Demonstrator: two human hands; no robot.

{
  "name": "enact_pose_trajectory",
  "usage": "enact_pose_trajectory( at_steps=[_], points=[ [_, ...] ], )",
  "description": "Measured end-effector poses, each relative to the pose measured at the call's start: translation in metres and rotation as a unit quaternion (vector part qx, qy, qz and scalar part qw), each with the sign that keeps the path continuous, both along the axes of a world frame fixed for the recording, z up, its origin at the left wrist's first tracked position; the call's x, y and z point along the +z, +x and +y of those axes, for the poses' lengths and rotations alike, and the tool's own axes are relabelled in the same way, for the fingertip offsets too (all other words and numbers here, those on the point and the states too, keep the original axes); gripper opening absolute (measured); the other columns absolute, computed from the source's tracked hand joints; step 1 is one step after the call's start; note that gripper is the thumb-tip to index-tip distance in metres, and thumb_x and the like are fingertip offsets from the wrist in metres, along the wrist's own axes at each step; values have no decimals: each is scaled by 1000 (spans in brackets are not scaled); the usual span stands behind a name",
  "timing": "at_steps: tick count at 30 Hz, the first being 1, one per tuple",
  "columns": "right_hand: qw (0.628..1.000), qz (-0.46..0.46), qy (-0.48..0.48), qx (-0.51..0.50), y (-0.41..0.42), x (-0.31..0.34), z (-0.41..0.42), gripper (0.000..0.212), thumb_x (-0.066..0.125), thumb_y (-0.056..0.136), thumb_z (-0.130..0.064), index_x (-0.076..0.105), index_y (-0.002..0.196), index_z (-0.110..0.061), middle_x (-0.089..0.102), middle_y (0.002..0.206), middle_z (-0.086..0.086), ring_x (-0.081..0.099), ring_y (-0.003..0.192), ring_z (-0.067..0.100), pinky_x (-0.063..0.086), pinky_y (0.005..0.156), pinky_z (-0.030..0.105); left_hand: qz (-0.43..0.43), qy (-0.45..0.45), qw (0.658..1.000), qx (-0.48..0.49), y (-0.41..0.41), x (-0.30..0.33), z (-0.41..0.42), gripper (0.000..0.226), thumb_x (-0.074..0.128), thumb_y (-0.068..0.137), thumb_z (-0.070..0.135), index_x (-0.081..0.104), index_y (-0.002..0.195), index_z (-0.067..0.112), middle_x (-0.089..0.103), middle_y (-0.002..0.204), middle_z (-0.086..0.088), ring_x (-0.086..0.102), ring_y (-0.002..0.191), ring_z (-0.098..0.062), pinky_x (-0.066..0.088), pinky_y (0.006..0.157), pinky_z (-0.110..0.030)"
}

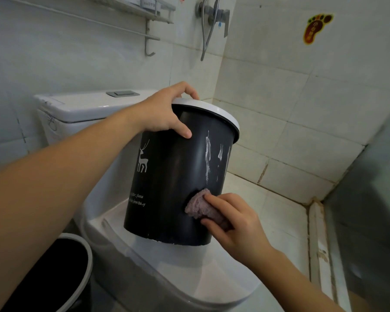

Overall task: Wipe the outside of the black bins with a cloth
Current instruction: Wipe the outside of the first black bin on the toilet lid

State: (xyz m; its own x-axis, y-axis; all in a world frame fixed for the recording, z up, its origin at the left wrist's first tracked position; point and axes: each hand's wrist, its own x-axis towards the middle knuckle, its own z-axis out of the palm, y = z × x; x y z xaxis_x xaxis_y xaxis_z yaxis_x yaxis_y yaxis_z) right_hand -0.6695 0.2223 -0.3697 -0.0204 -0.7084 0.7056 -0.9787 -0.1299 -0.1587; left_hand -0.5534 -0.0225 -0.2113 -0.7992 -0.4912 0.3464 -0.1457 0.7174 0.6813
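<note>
The black bin point(173, 176) stands tilted on the closed toilet lid point(189, 262), its white rim point(214, 110) leaning toward the tiled corner. White streaks mark its side (a deer print shows further left). The left hand point(164, 113) has its grip closed over the rim, thumb on the outer wall. The right hand point(232, 219) has its grip closed on a bunched purple cloth point(200, 207), pressed against the lower wall. A second bin point(61, 273) sits on the floor beside the toilet, lower left. The cistern point(86, 106) is behind.
</note>
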Motion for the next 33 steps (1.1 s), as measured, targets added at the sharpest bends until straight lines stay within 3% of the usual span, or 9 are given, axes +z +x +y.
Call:
enact_pose_trajectory(
  at_steps=[3, 6, 10, 13, 16, 25, 29, 33],
  points=[
    [1000, 2, -3, -1, -1, 2, 2, 43, 68, 88, -31, 65, 125, -10, 65, 106, 4, 61, 92, 18, 54, 80, 26, 4, 6, 1000, -18, 1, -2, 0, 82, 90, 61, 9, 53, 121, 50, 54, 111, 16, 57, 106, -14, 48, 88, -26],
    [1000, 15, 7, 0, 1, 2, 2, 44, 68, 87, -32, 65, 126, -11, 65, 106, 3, 60, 92, 16, 53, 80, 23, -16, -29, 999, -12, -1, 2, 1, 74, 90, 60, 10, 56, 115, 47, 53, 125, 7, 51, 119, -18, 45, 100, -35],
    [1000, 17, 8, -8, 4, 3, -1, 45, 69, 86, -31, 66, 126, -11, 66, 105, 4, 60, 92, 16, 54, 80, 24, -55, -80, 995, 20, -8, 12, 9, 65, 89, 58, 25, 51, 108, 41, 54, 116, 6, 54, 110, -20, 49, 88, -37],
    [1000, 16, 10, -8, 6, 3, -1, 45, 68, 86, -32, 65, 126, -12, 66, 105, 3, 60, 92, 16, 54, 80, 23, -86, -114, 989, 22, -11, 11, 16, 78, 90, 60, 34, 45, 122, 47, 53, 127, 11, 51, 116, -20, 45, 99, -43],
    [999, 25, 19, -13, 7, 2, 0, 46, 66, 88, -36, 63, 130, -16, 65, 106, 2, 58, 91, 15, 53, 78, 24, -91, -136, 986, 28, -9, 11, 21, 85, 90, 62, 30, 45, 129, 56, 48, 140, 13, 41, 130, -21, 32, 111, -47],
    [994, 100, 48, -9, 9, 9, 1, 39, 59, 92, -34, 64, 128, -20, 62, 97, 1, 57, 84, 16, 52, 62, 27, -97, -115, 988, 18, -1, 12, 21, 81, 89, 64, 25, 45, 122, 60, 47, 138, 14, 41, 130, -23, 33, 112, -48],
    [996, 68, -6, -53, -1, 41, -21, 40, 74, 85, -19, 68, 124, -15, 63, 90, 7, 58, 77, 26, 52, 61, 37, -107, -103, 989, 23, 2, 12, 16, 75, 83, 73, 23, 46, 127, 59, 49, 139, 7, 44, 128, -29, 36, 110, -47],
    [993, 35, -41, -106, -9, 76, -45, 42, 74, 86, -21, 65, 126, -15, 63, 92, 7, 58, 80, 25, 51, 64, 36, -110, -93, 989, 15, 6, 13, 16, 75, 82, 74, 21, 47, 130, 57, 53, 136, 11, 48, 126, -28, 38, 109, -47]
  ],
)
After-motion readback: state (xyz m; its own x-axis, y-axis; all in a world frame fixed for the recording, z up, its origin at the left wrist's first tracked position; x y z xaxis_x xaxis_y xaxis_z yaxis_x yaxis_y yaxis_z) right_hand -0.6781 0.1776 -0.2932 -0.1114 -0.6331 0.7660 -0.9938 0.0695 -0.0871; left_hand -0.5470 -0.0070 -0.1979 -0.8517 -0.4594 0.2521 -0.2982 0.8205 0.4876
